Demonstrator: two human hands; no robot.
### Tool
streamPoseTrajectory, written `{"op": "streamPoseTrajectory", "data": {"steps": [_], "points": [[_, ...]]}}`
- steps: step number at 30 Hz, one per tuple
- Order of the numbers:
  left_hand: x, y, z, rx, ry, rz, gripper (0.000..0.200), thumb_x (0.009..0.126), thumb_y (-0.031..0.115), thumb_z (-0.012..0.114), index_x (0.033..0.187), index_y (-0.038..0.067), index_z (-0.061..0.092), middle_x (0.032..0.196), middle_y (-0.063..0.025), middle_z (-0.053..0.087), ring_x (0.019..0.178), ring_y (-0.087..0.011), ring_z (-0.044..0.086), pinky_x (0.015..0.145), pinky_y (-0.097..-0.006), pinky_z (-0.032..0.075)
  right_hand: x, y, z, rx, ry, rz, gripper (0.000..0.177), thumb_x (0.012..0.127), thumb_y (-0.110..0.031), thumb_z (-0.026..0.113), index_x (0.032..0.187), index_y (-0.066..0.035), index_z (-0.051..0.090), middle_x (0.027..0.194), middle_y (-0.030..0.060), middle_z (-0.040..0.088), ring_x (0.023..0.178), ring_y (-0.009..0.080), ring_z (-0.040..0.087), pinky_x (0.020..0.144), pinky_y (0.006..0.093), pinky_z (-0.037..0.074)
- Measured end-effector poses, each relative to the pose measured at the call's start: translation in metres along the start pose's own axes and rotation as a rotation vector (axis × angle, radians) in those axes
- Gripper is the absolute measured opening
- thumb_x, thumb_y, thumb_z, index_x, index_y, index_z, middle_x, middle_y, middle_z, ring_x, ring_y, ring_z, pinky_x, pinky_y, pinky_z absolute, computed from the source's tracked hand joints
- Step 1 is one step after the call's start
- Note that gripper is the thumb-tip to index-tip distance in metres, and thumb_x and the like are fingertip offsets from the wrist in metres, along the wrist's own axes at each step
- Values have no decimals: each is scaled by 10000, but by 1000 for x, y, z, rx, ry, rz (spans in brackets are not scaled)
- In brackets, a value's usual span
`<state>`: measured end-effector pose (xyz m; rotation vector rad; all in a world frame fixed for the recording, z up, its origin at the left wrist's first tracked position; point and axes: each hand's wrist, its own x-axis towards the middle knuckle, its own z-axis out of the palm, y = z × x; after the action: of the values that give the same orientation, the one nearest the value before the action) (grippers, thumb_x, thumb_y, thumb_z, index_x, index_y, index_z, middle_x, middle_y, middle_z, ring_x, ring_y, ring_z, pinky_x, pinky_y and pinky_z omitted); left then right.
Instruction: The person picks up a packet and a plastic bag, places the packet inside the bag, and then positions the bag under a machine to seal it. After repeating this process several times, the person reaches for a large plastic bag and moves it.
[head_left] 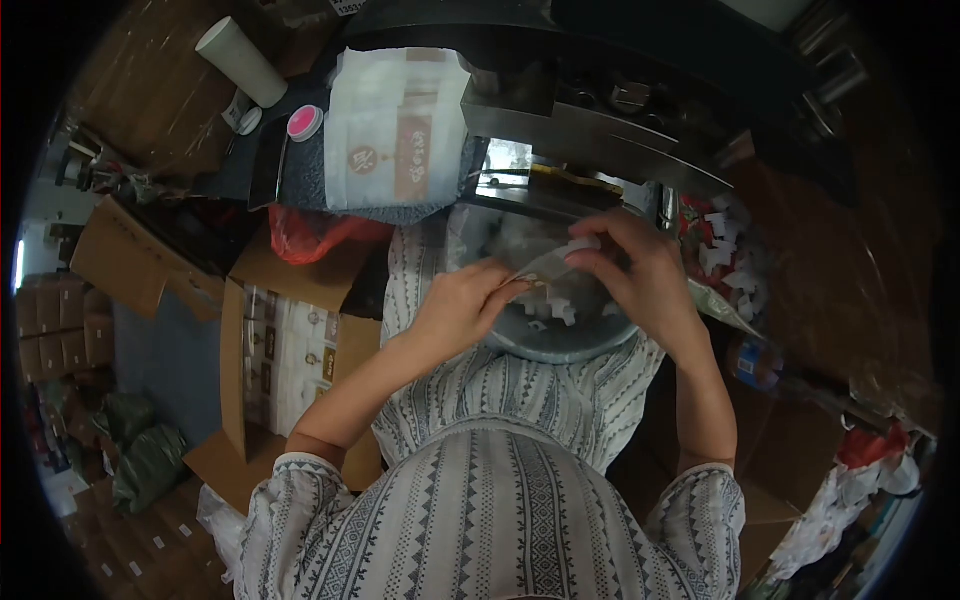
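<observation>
My left hand (466, 300) is closed, its fingers pinching the near end of a small translucent packet (545, 266). At the packet's other end is my right hand (634, 266), with thumb and fingers pinched on a small white piece (584, 245) at its edge. Both hands are above a round tub (570, 350) on the lap, which holds small white scraps (562, 311). Up and to the left, a stack of printed white bags (385, 130) lies on a dark fluffy cloth (303, 165).
An open carton (232, 375) with packed printed packets stands at the left. On the bench are a white cup (243, 62) and a pink round pot (304, 123). A machine (600, 130) with a metal edge sits ahead. White scraps (722, 240) lie at the right.
</observation>
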<state>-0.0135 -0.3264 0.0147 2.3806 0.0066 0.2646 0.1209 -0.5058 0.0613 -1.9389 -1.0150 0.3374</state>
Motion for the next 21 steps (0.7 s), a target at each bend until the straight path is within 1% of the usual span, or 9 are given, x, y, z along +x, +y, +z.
{"op": "streamPoseTrajectory", "data": {"steps": [3,6,9,13,14,16,18,19,21], "points": [[16,7,13,-507,-155,-400,218,881,178,635,898,-40,638,799,-108,654,681,-188,656,607,-328,506,-3,10,-9,16,109,77,299,796,-106,722,1072,-35,628,966,72,654,801,166,646,721,283,514],[42,1,19,-709,-146,-583,259,893,201,633,911,-57,635,781,-86,668,710,-119,646,619,-288,503,-18,18,-25,-119,257,102,337,802,-82,707,1125,-48,618,989,76,663,819,166,649,733,292,512],[61,-12,30,-1051,-50,-689,302,918,240,616,926,-61,640,755,-63,654,711,-128,646,622,-281,504,-39,20,-44,-260,210,202,314,810,-68,691,1114,-37,621,1012,90,663,839,172,657,730,302,514],[60,-11,27,-1053,-65,-713,329,929,273,609,984,-50,640,761,-50,640,671,-130,636,619,-273,514,-50,52,-62,-676,267,432,240,803,-62,653,1040,-31,634,975,149,652,849,292,651,723,370,512],[57,-11,23,-867,-35,-674,303,924,260,619,969,-40,630,799,-50,633,713,-133,627,679,-278,506,-51,65,-63,-880,226,489,186,808,-90,636,986,-34,639,961,169,639,872,350,634,724,411,506],[57,-22,9,-681,6,-622,278,919,246,629,954,-29,621,837,-49,625,754,-136,618,738,-283,498,-50,80,-68,-751,225,490,175,806,-86,627,969,-26,628,970,178,634,881,365,628,731,419,501],[52,-49,-17,63,741,6,400,887,263,648,1174,-4,566,1067,-143,622,1017,-262,599,854,-384,469,-49,85,-69,-618,211,502,163,803,-82,618,953,-18,617,979,186,629,891,381,622,738,427,497],[42,-62,-17,62,738,5,400,887,263,648,1174,-4,566,1067,-143,622,1017,-262,599,854,-384,469,-48,85,-72,-557,186,502,167,802,-86,618,953,-14,610,976,193,630,891,383,623,738,426,497],[14,-89,-9,890,371,1,394,867,218,642,1195,20,547,1136,-158,577,1152,-319,493,898,-429,406,-47,82,-75,-498,158,496,172,801,-90,619,953,-11,603,973,201,632,891,386,624,738,426,496]]}}
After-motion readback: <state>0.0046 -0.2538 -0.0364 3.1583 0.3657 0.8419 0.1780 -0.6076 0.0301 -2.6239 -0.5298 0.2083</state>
